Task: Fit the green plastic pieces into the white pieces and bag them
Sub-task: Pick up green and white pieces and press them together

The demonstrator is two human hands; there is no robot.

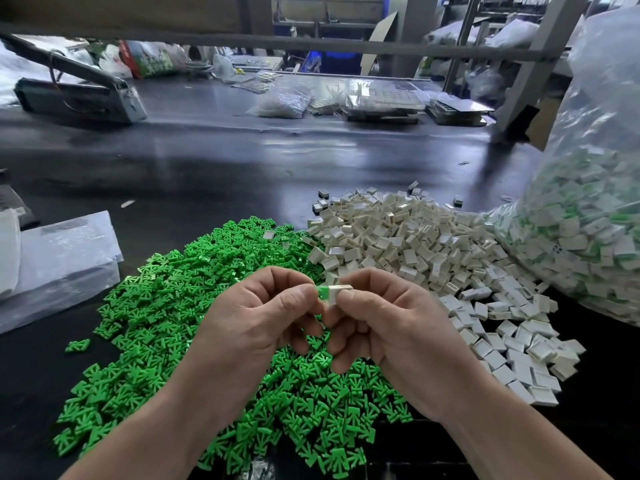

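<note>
Both hands meet: left hand [256, 313] pinches green piece [322, 292], right hand [391, 323] grips white piece [337, 293].

Nothing legible from where I stand. Printed bag [152, 60] at the far left of the bench: green and red graphics, lettering too blurred to read. Stack of flat plastic bags [65, 265] near left: faint grey strip along the top edge, can't tell if it's print. Big clear bag [588, 168] on the right: one small dark mark low on its side, too small to make out.
</note>
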